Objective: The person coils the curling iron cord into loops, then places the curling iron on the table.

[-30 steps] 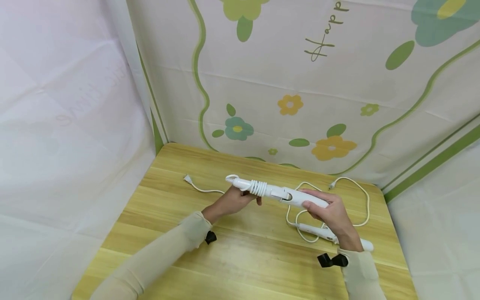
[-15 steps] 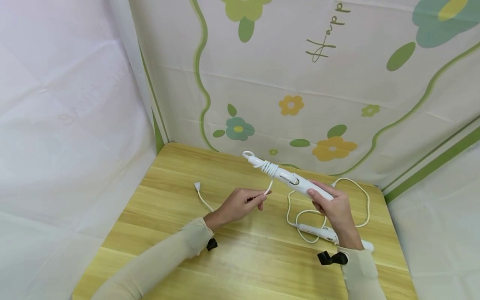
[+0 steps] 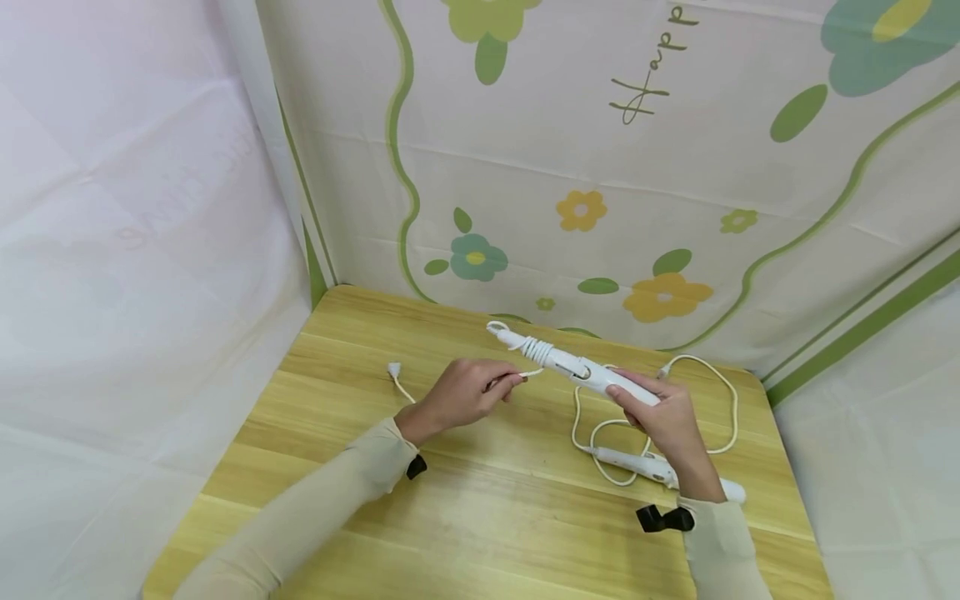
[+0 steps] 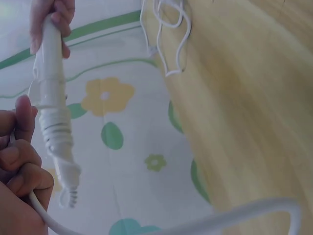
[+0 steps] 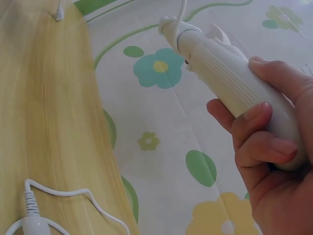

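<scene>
My right hand [image 3: 667, 419] grips a white curling iron [image 3: 558, 360] by its thick end, holding it tilted above the table. Several turns of its white cord are wound round the far, narrower part, clearly seen as coils [image 4: 56, 129] in the left wrist view. Just left of the coils, my left hand [image 3: 465, 392] pinches the loose cord [image 3: 531, 373]. Past that hand the cord runs on to a plug [image 3: 393, 368] over the table's left side. In the right wrist view, fingers and thumb wrap the iron's ribbed body [image 5: 239, 81].
A second white curling iron [image 3: 626, 461] lies on the wooden table [image 3: 480, 517] at the right, partly behind my right forearm. Its loose cord [image 3: 737, 408] loops round it toward the back. A flower-printed cloth [image 3: 517, 175] hangs behind the table, with white cloth at both sides.
My left hand has come out from behind the iron, pulling the cord down and then left. The iron's cord end rose and swung right, then dipped slightly. My right hand keeps its grip.
</scene>
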Available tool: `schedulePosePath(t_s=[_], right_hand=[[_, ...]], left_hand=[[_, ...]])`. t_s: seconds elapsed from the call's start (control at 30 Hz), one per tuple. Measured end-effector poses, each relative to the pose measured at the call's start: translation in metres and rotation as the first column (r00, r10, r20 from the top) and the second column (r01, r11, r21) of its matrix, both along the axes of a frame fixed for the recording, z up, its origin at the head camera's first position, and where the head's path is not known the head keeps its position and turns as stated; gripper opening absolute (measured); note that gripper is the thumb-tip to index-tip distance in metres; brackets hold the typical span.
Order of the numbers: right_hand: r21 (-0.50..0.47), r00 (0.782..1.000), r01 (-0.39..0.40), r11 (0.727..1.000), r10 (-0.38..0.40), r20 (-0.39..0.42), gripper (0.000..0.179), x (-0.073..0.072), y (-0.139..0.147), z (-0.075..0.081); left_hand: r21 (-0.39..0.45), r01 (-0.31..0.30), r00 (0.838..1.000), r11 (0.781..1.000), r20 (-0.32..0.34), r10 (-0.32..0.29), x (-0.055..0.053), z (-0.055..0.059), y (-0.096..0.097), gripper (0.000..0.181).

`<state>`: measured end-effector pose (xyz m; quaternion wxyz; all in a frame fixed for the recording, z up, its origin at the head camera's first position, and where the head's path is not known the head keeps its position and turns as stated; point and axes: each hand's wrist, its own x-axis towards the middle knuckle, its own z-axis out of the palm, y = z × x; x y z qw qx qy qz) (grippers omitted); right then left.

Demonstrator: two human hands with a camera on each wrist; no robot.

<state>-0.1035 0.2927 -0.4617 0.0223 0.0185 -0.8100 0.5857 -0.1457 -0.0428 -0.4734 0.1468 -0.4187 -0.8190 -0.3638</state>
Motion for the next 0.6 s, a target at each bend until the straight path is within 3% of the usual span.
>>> schedulePosePath(t_s=[0.17,0.33,0.47,0.6], right_hand=[[0.042,0.997,-0.079,0.996,0.079,0.014,0.037,0.001,-0.003,-0.004],[0.098,0.987,-0.161,0.982,0.162,-0.002,0.031,0.004,-0.007,-0.006],[0.144,0.976,-0.216,0.966,0.217,0.009,0.028,0.007,-0.006,-0.003],[0.152,0.962,-0.271,0.950,0.267,0.051,0.029,0.011,-0.005,0.000]], left_hand=[[-0.089,-0.016,0.991,0.996,-0.132,0.004,-0.007,0.011,-0.004,0.013],[-0.151,-0.025,0.982,0.988,-0.189,-0.004,-0.012,0.018,-0.008,0.013],[-0.194,-0.012,0.979,0.981,-0.203,-0.029,-0.017,0.023,-0.012,0.012],[-0.226,0.052,0.982,0.973,-0.168,-0.092,-0.021,0.028,-0.016,0.014]])
